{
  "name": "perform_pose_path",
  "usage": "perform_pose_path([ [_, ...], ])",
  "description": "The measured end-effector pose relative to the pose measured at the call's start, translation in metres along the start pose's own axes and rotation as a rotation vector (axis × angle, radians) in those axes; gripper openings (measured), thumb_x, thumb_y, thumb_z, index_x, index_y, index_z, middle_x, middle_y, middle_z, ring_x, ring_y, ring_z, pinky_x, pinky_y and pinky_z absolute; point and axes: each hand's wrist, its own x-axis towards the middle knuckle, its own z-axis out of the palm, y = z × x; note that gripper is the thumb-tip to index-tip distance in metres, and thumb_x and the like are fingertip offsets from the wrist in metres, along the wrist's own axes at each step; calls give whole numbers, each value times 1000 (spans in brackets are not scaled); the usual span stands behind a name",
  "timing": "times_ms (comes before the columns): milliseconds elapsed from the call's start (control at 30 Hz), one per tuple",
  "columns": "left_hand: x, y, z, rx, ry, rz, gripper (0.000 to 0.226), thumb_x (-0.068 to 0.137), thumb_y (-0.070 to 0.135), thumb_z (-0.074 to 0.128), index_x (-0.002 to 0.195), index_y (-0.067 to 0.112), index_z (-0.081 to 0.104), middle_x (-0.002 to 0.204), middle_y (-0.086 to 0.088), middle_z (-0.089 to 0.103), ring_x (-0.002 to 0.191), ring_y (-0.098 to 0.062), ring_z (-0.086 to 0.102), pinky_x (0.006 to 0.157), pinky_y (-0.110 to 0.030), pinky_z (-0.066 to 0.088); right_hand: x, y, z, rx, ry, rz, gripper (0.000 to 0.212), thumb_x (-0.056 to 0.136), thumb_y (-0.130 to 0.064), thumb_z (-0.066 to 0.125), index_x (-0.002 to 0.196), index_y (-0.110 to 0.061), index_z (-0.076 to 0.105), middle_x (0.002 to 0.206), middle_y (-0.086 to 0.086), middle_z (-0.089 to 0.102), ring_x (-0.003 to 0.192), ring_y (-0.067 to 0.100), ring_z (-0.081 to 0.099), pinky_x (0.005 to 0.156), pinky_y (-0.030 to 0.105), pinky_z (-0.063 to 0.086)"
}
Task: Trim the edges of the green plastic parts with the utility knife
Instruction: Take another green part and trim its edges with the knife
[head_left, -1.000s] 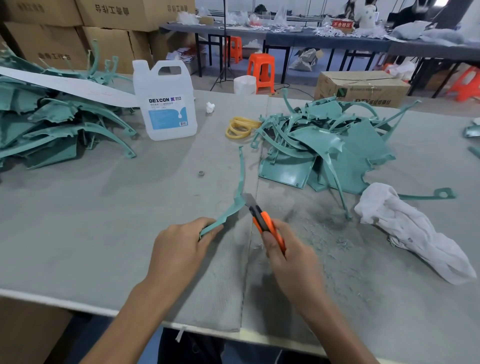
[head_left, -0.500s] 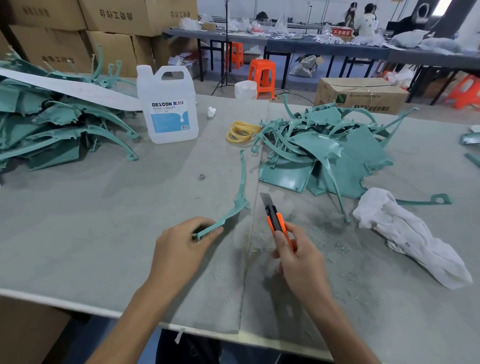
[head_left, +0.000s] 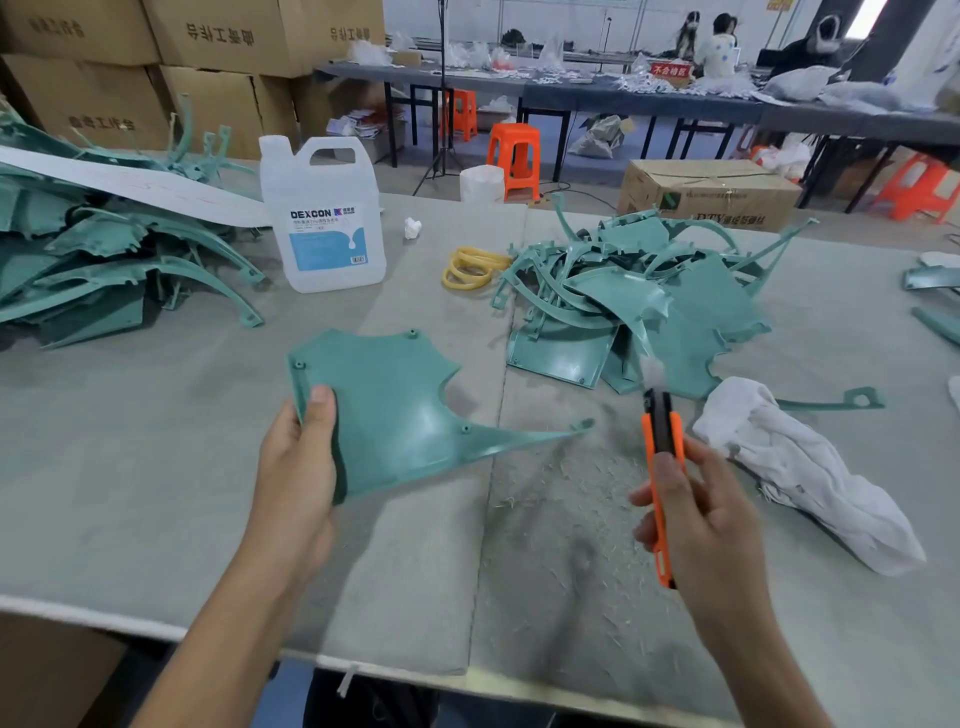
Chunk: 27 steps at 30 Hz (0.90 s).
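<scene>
Left hand (head_left: 297, 467) pinches left edge of thin green plastic panel (head_left: 400, 410); right hand (head_left: 701, 519), fingers clamped round orange utility knife (head_left: 661, 434). Panel probably light, springy; grip nearer the cut.

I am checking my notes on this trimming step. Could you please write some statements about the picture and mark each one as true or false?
1. The left hand holds a flat green part by its left edge. True.
2. The utility knife is cutting into that part. False: the right hand grips the knife and holds it apart from the part, to its right.
3. The white jug lies on its side. False: it stands upright.
4. A white cloth lies to the right of the knife. True.
5. The yellow rings hang on the jug's handle. False: they lie on the table, between the jug and a pile of green parts.
</scene>
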Motion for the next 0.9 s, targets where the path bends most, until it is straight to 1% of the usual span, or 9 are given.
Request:
perform_pose_path([
  [133, -11, -6, -1, 156, -113, -47, 19, 99, 41, 56, 89, 29, 68, 87, 1, 74, 70, -12, 67, 61, -30, 54, 8, -17, -20, -28, 19, -68, 27, 90, -55, 53, 112, -44, 64, 78, 3, 71, 52, 19, 62, 47, 26, 50],
  [300, -28, -14, 5, 249, -363, -160, 31, 91, 49, 56, 95, 22, 72, 86, -8, 72, 69, -17, 64, 62, -30, 53, 17, -41, -37, -6, -38, -102, 25, 96, -59, 59, 102, -36, 66, 71, 3, 66, 50, 18, 59, 43, 28, 48],
  [433, -39, -22, 23, 318, -538, -179, 34, 90, 46, 58, 100, 18, 73, 89, -11, 74, 74, -20, 66, 63, -27, 54, 7, -48, -13, 114, -389, 51, 36, 78, -70, 71, 99, -41, 68, 70, 1, 64, 54, 18, 56, 50, 24, 51],
  [500, -40, -22, 33, 379, -640, -171, 33, 89, 47, 60, 105, 21, 74, 97, -10, 77, 81, -19, 71, 67, -26, 56, -1, -46, 9, 168, -526, 136, 34, 79, -64, 75, 100, -39, 68, 73, -2, 65, 56, 15, 56, 51, 22, 49],
  [600, -37, -14, 41, 454, -754, -143, 31, 92, 46, 59, 104, 22, 75, 98, -8, 77, 85, -19, 74, 70, -26, 57, -3, -42, 33, 222, -495, 275, 32, 78, -46, 81, 100, -27, 67, 79, 12, 67, 66, 23, 63, 60, 34, 53],
  [700, -32, -1, 42, 658, -806, -37, 35, 93, 54, 55, 101, 25, 75, 94, -3, 77, 83, -14, 72, 76, -39, 58, -1, -39, 40, 355, -475, 383, 20, 78, -22, 79, 94, -19, 68, 85, 22, 65, 75, 30, 67, 64, 38, 55],
  [733, -31, 3, 43, 821, -791, 62, 39, 92, 61, 52, 102, 30, 73, 92, 2, 76, 81, -10, 70, 77, -42, 58, 0, -38, 41, 381, -468, 396, 20, 78, -19, 77, 95, -18, 67, 84, 18, 65, 75, 30, 66, 64, 39, 54],
  [800, -33, 11, 41, 1151, -594, 324, 51, 86, 76, 44, 116, 41, 67, 93, 16, 69, 84, 0, 63, 80, -39, 54, 2, -34, 42, 429, -421, 426, 27, 78, -18, 76, 102, -13, 65, 87, 15, 66, 76, 31, 63, 67, 44, 50],
  [900, -58, 34, 37, 1046, -292, 585, 46, 93, 73, 42, 123, 45, 61, 107, 27, 59, 100, 3, 56, 87, -29, 47, 8, -31, 43, 503, -247, 489, 18, 86, -13, 76, 97, -10, 62, 82, 8, 64, 65, 22, 58, 51, 32, 47],
])
